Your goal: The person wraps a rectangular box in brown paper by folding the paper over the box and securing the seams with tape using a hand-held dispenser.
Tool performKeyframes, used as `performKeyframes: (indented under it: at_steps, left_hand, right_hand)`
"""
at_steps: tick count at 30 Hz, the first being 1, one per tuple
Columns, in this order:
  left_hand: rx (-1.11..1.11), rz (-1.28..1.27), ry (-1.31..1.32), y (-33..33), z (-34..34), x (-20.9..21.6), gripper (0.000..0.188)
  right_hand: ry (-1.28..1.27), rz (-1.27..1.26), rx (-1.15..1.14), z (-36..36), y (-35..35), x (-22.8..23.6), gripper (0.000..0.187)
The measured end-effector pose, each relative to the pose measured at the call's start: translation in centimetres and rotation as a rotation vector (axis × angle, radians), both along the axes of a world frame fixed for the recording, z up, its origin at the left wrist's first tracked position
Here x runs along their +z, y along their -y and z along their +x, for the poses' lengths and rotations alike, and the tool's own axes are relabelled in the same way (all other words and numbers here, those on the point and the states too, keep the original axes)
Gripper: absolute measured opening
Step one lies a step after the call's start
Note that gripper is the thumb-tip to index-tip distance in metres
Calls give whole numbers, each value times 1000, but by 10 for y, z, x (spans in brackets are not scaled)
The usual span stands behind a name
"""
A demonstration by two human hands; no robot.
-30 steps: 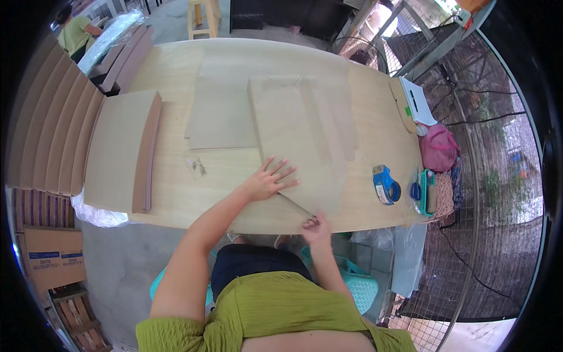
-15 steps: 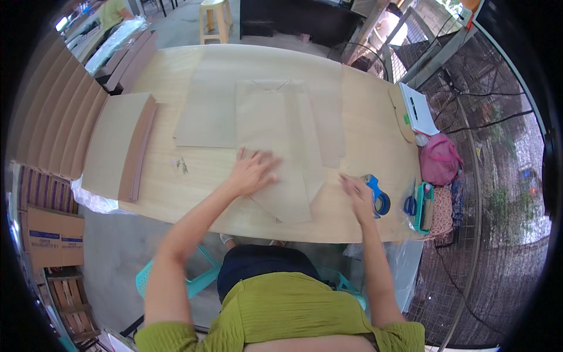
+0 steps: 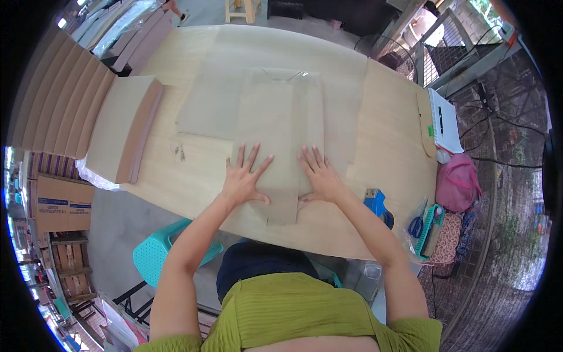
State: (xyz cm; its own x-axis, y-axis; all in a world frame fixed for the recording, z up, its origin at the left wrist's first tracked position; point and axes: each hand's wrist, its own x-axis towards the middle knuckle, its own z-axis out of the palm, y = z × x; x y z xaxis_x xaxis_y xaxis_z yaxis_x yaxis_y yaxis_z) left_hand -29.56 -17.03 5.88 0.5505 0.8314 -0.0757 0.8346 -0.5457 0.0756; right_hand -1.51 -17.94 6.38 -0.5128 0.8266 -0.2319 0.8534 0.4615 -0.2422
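A flat, folded brown paper package (image 3: 268, 120) lies lengthwise on the table, with shiny clear tape across its far end. Spread fingers of my left hand (image 3: 240, 180) rest flat on the left side of its near half. My right hand (image 3: 321, 179) lies at the right edge, also with fingers stretched out, pressing the paper down. The near end narrows between my two hands, where the paper flaps are folded in. Beneath the package, larger brown paper sheets (image 3: 202, 111) are spread out.
Right of my forearm sits a blue tape dispenser (image 3: 376, 204), beside scissors (image 3: 416, 226) and a teal basket (image 3: 423, 243). A pink bag (image 3: 457, 183) and a notebook (image 3: 447, 123) line the right edge. Stacked brown boards (image 3: 126, 132) stand at the left.
My right hand has come left from beside the tape dispenser onto the package. The right flap at the near end now lies folded in. My left hand stays on the paper.
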Motion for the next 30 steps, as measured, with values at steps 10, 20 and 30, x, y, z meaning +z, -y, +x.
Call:
performKeyframes:
  at_steps: [10,20,30]
  left_hand:
    - [39,25,45,-7,1,-16,114]
    - [-8,73,96,-13,-1,-14,109]
    - [0,70,233,-5,-29,-11,103]
  right_hand:
    - [-3,-31,43,-5,-3,2,120]
    - [-3,335,-156,-24,14,-47,112]
    - [109,172,-305,-108,3,-13,117]
